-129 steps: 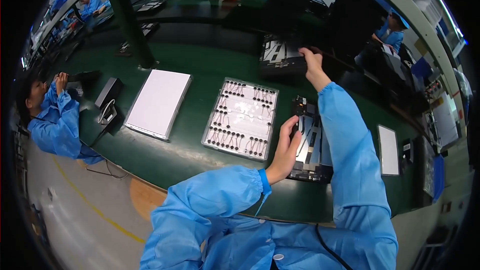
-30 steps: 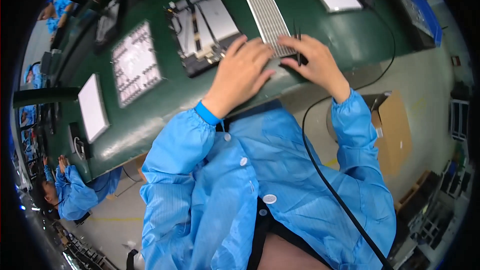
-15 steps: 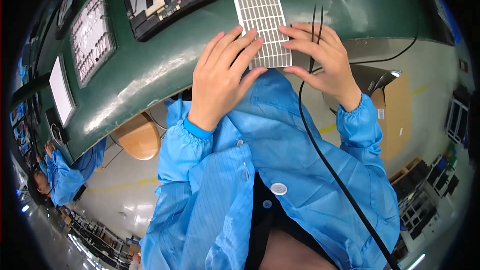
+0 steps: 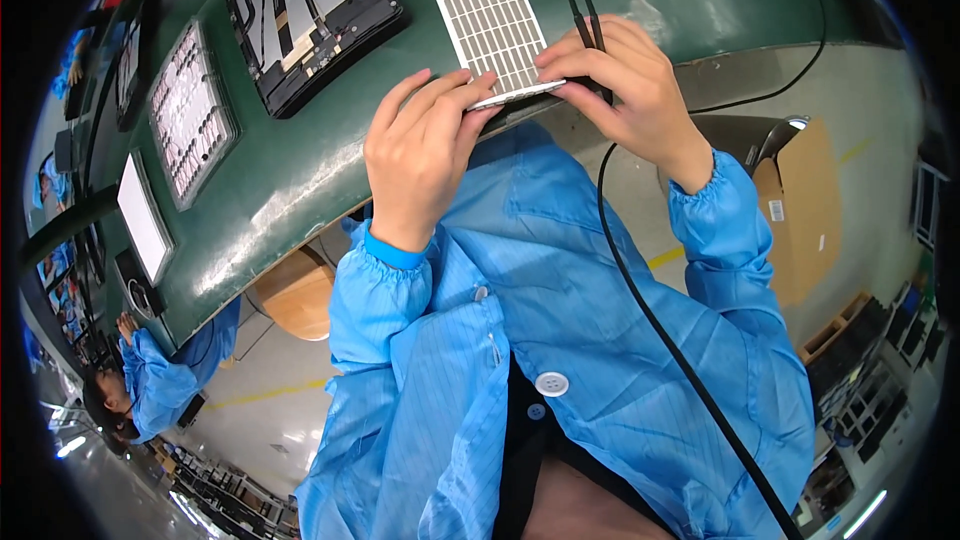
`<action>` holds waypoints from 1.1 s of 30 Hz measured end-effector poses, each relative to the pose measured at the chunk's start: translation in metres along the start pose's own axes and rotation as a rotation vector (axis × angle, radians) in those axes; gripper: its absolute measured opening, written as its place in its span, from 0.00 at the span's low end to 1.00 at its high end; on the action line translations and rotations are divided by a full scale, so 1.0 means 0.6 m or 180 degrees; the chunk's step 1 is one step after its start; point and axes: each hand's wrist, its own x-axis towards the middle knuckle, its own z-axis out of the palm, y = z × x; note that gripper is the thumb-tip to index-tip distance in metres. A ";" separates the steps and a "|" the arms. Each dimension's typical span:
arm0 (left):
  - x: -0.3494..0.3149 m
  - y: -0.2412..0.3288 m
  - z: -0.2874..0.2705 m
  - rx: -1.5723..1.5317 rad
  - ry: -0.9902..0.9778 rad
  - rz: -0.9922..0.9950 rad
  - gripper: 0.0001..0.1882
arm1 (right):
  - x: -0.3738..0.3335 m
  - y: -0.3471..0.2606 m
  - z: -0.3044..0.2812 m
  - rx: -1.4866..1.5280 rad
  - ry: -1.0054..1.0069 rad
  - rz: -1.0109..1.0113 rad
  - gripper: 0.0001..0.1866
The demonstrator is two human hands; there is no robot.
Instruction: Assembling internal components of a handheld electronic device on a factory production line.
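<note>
We hold a long white sheet [image 4: 490, 15] of small grid labels at the near edge of the green surface [image 4: 300, 170]. Our left hand [image 4: 425, 155] pinches the sheet's near end, fingers on top, its grip clamped on the sheet. Our right hand [image 4: 625, 90] presses the sheet's near right corner and holds black tweezers [image 4: 585, 15], whose tips point away across the surface, its grip closed on them. A black cable [image 4: 650, 320] runs down over our blue coat. Farther left on the surface lie an opened tablet [image 4: 310, 10], a parts tray [image 4: 190, 125] and a white sheet [image 4: 142, 220]. Another person [image 4: 150, 380] in blue sits beyond the far left edge.
</note>
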 end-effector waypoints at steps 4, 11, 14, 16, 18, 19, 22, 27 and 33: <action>0.005 -0.002 -0.001 0.0015 -0.0001 -0.0010 0.10 | 0.005 0.005 -0.001 -0.0037 0.0034 -0.0127 0.08; 0.022 -0.006 -0.002 -0.0023 -0.0048 -0.0115 0.10 | 0.014 0.029 -0.008 -0.0124 -0.0161 -0.0355 0.10; 0.033 -0.011 0.002 0.0117 -0.0026 -0.0064 0.09 | 0.028 0.019 -0.013 -0.0027 -0.0115 -0.0206 0.13; 0.040 -0.005 -0.002 0.0150 -0.0040 -0.0141 0.08 | 0.034 0.016 -0.012 -0.0084 -0.0108 -0.0164 0.13; 0.045 -0.003 0.000 0.0196 -0.0046 -0.0229 0.06 | 0.040 0.022 -0.012 -0.0130 -0.0104 -0.0139 0.14; 0.047 -0.004 0.001 0.0228 -0.0053 -0.0247 0.08 | 0.045 0.029 -0.012 -0.0242 -0.0090 -0.0230 0.14; 0.060 -0.004 -0.006 0.0324 -0.0175 -0.0251 0.13 | 0.069 0.055 -0.017 -0.0379 -0.0092 -0.0437 0.13; 0.115 -0.035 -0.049 0.0384 -0.0815 0.0034 0.27 | 0.111 0.097 -0.028 -0.0572 -0.0365 -0.0445 0.16; 0.183 -0.147 -0.031 0.0293 -0.1599 0.0905 0.28 | 0.172 0.114 -0.046 0.0349 -0.0781 -0.0059 0.24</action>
